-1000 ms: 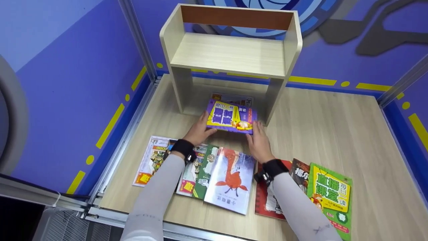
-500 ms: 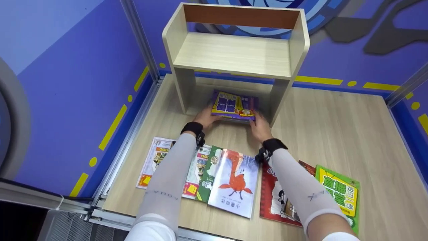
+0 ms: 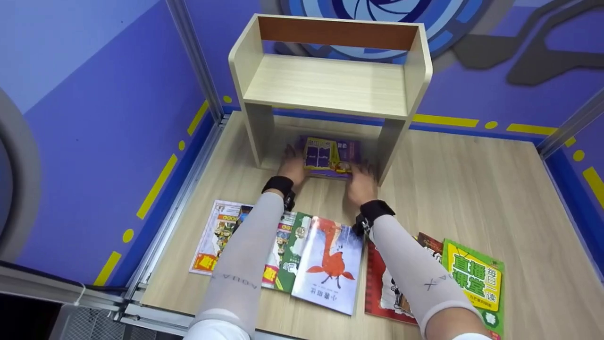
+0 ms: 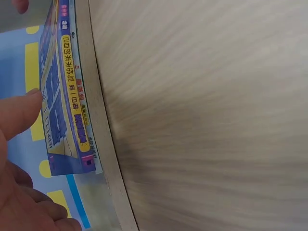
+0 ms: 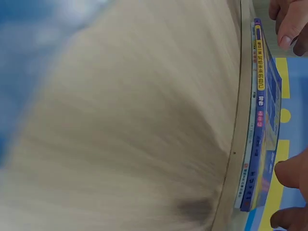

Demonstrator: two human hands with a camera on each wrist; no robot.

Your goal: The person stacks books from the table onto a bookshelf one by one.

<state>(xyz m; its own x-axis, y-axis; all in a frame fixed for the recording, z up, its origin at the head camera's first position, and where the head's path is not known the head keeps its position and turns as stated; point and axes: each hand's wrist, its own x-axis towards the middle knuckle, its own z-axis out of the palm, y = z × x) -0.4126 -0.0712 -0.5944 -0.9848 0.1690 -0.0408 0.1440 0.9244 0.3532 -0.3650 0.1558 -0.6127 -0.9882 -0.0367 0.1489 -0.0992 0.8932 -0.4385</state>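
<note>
A purple-and-yellow book (image 3: 347, 148) lies flat on the lower board of a small wooden bookshelf (image 3: 325, 85). Beneath it is a thin book with a pale spine (image 5: 247, 149), both spines facing outward. My left hand (image 3: 293, 169) is at the purple book's left side, thumb near its cover and fingers loosely extended. On the other side, my right hand (image 3: 362, 186) has its fingers spread by the book's right front corner. Both wrist views show the fingers relaxed rather than gripping; whether any fingertip touches the book I cannot tell.
Along the table's front lie a comic-style book (image 3: 207, 241), a green-edged book (image 3: 293, 257), a book with a red deer (image 3: 330, 269), a red book (image 3: 382, 304), a dark book (image 3: 430, 242) and a green book (image 3: 476, 283). Forearms cover some. A purple wall (image 3: 141, 118) stands left.
The purple book has moved from my hands in front of the bookshelf back into its lower compartment, onto the thin book. My fingers have loosened from its sides.
</note>
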